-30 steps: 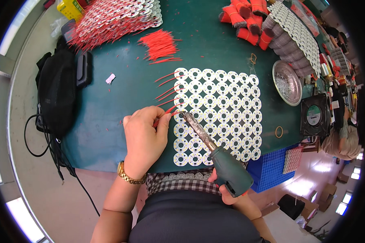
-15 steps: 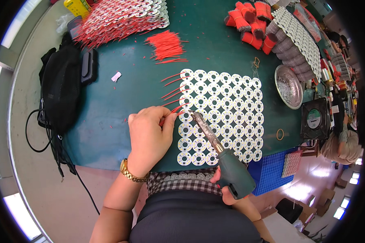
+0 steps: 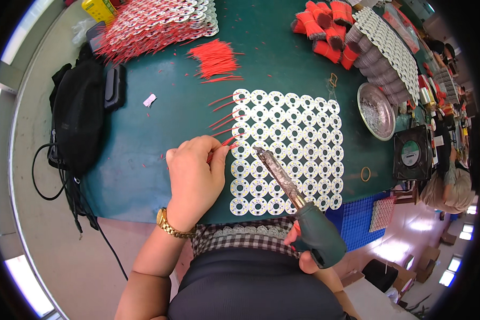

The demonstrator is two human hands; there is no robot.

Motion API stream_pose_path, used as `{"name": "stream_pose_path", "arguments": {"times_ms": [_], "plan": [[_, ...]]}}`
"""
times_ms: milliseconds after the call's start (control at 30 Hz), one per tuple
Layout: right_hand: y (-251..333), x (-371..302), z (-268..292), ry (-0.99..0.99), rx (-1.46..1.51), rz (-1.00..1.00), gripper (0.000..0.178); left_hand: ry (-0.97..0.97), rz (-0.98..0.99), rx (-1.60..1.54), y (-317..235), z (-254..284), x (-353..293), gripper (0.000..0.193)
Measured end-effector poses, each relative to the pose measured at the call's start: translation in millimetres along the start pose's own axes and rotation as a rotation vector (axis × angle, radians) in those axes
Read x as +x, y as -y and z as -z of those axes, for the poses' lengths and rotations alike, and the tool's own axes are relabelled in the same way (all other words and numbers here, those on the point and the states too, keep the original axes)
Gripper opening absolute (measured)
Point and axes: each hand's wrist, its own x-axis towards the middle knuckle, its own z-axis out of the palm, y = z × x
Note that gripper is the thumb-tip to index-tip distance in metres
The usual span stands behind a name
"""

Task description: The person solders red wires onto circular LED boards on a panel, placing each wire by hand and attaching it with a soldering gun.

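Note:
A panel of white ring-shaped LED circuit boards [image 3: 277, 133] lies on the green table, with several red wires [image 3: 225, 121] sticking out leftward from its left column. My left hand [image 3: 197, 168] is at that column's edge, thumb and fingers pinched on red wires [image 3: 226, 143] whose ends meet a board. My right hand [image 3: 303, 253] grips the dark green handle of a soldering iron [image 3: 280, 176]. The iron slants up and left over the panel, its tip over the second column, apart from the pinched wires. The handle hides part of my right hand.
Beyond the panel lies a pile of loose red wires [image 3: 214, 57]. Wired panels [image 3: 154, 26] are stacked far left; wire bundles [image 3: 330, 26] and more panels [image 3: 389, 48] sit far right. A metal bowl [image 3: 377, 112] and small fan [image 3: 412, 153] stand right, a black bag [image 3: 80, 117] left.
The soldering iron has drawn back slightly to the right and toward me, its tip farther from the left column. My left hand keeps its pinch on the wires. The whole view has shifted a little.

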Motion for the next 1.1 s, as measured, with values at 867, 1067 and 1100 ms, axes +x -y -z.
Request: {"name": "stream_pose_path", "arguments": {"times_ms": [867,1067,1100], "plan": [[29,42,-15,0.027,-0.122,-0.074,0.049,0.010,-0.017,0.082,-2,-3,-1,0.013],[9,29,-14,0.044,-0.085,-0.079,0.057,-0.007,-0.028,0.088,-3,-3,-2,0.012],[1,25,-13,0.015,-0.136,-0.017,0.062,-0.008,-0.024,0.090,-3,-3,-1,0.012]]}}
